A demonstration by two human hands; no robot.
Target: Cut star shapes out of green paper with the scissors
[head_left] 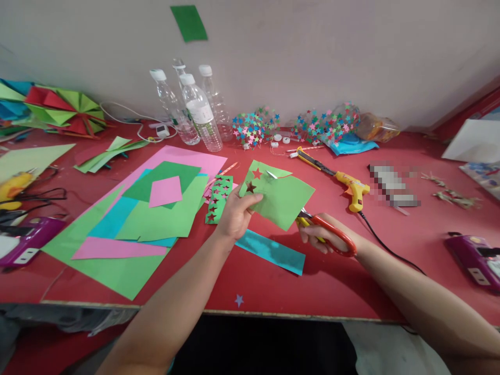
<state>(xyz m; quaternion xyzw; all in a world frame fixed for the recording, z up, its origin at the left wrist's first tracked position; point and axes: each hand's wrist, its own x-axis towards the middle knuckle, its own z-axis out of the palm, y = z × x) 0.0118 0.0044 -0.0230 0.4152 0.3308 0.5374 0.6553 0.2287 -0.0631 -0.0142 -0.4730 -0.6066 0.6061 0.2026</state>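
Observation:
A light green sheet of paper with star-shaped holes is pinched in my left hand, thumb on top. My right hand grips scissors with red-orange handles and some yellow near the fingers. The blades run into the sheet's right edge, mostly hidden by the paper. A metal tip shows at a slit near the sheet's top. Under my left hand lies a green strip with star holes. A blue paper strip lies below the held sheet.
Stacked coloured paper covers the left of the red table. Several plastic bottles stand at the wall beside star-covered clusters. A yellow glue gun with a black cord lies right. A purple power strip is at far right.

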